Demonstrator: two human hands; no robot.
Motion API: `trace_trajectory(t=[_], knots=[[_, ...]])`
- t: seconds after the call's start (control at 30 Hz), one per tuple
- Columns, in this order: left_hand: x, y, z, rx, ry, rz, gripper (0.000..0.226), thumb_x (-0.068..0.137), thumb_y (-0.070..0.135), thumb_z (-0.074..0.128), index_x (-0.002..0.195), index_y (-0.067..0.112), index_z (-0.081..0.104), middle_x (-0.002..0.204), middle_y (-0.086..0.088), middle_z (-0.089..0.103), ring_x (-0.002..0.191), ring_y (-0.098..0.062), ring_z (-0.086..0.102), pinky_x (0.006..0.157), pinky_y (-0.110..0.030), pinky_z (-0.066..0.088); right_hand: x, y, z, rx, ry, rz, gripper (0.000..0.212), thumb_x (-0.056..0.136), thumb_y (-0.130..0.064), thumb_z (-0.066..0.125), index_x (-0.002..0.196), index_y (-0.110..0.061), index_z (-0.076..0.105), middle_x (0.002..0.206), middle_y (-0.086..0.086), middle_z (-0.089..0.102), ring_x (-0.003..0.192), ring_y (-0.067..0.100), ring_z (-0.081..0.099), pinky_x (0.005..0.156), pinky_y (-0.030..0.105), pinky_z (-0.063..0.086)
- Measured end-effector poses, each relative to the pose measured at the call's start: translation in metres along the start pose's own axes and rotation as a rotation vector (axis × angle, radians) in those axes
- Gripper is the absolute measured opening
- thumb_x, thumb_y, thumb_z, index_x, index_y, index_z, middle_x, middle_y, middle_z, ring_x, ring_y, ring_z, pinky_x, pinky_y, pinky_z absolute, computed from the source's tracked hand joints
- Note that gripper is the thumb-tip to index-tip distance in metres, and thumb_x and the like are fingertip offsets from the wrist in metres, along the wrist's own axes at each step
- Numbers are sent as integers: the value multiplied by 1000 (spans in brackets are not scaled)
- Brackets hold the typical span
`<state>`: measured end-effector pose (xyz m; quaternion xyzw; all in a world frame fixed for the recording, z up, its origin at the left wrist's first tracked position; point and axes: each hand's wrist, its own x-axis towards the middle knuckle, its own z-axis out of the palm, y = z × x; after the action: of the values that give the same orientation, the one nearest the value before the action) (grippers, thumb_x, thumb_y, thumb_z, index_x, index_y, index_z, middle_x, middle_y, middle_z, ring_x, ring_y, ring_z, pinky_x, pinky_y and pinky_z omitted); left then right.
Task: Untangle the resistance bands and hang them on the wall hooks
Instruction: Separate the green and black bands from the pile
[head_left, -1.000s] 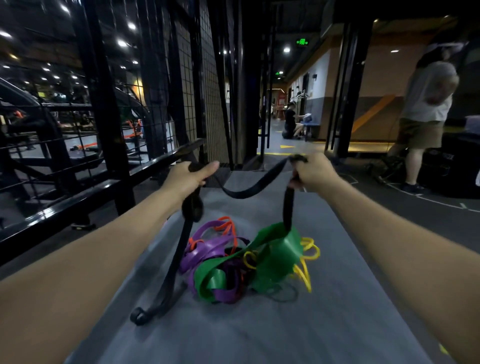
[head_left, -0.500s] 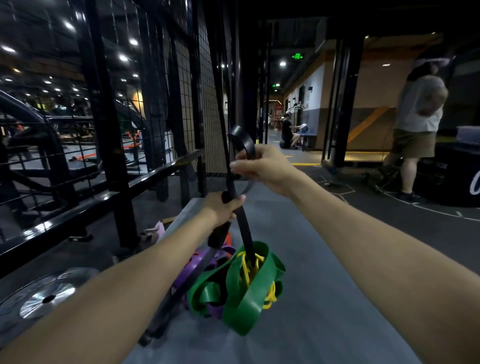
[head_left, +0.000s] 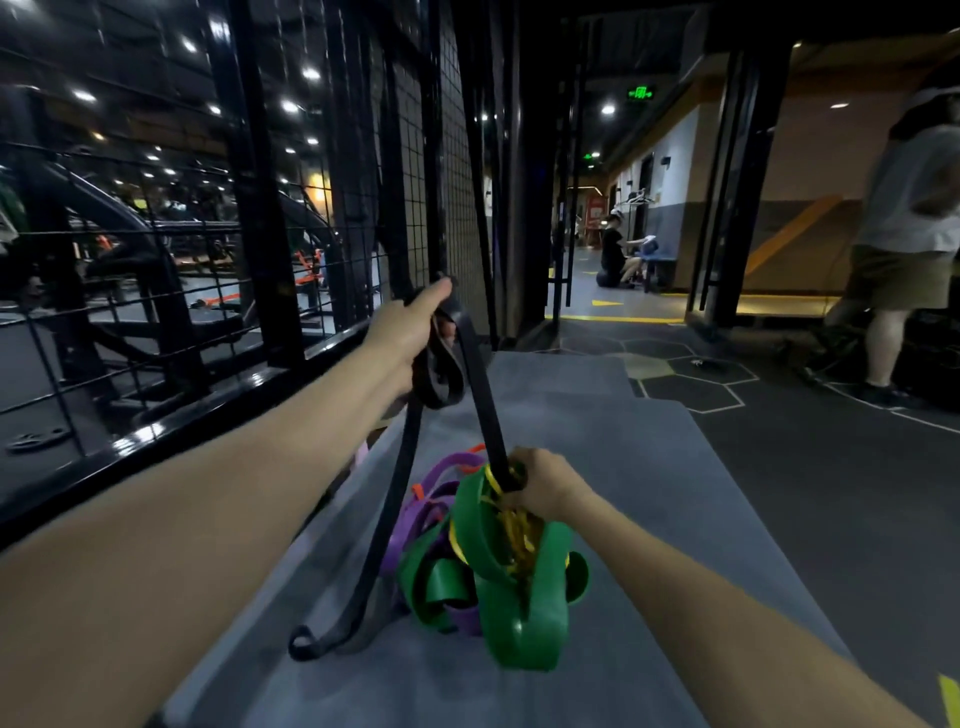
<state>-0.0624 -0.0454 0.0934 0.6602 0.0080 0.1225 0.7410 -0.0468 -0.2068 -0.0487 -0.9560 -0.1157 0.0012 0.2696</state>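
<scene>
A tangle of resistance bands lies on a grey mat (head_left: 649, 467): a wide green band (head_left: 519, 608), a purple band (head_left: 431, 514), a thin yellow band (head_left: 514, 530) and an orange band (head_left: 418, 491). A long black band (head_left: 395, 499) runs up out of the tangle. My left hand (head_left: 405, 332) grips the black band's upper loop, raised above the mat. My right hand (head_left: 545, 483) grips the black band low down, where it enters the green and yellow bands. The black band's other end trails down to the mat at the lower left. No wall hooks show.
A black wire-mesh fence with a rail (head_left: 218, 395) runs along the left of the mat. A person in a white shirt (head_left: 904, 249) stands at the right. Another person (head_left: 615, 254) sits far down the corridor. Dark hexagon-marked floor (head_left: 691, 379) lies beyond the mat.
My right hand left the black band's top and dropped to grip it at the tangle. My left hand rose to hold the top loop. The green band lifted with the pull.
</scene>
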Motion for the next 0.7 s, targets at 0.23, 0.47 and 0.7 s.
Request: trace_trajectory(t=[0.23,0.47,0.7], knots=[[11,24,-20,-153,63,33,27,87,31,63,68,13,54,35,4,51,31,-8,48,38,-13,42,12,11,-6,-186,84,100,23,82,-10,61,104,-7,60,106,12,62,94,30,61,71,33,48],[8,36,1,-144,-66,53,24,88,32,61,76,12,58,44,5,57,37,-5,50,42,-14,44,13,-32,0,246,59,-80,38,83,-34,67,113,-16,54,90,-2,57,84,17,55,72,28,42],[10,60,5,-109,-89,128,31,89,40,57,74,12,61,52,3,58,40,-6,52,48,-19,46,21,-35,-38,375,335,-49,18,95,-15,51,93,-1,62,80,16,62,64,20,61,56,14,50]])
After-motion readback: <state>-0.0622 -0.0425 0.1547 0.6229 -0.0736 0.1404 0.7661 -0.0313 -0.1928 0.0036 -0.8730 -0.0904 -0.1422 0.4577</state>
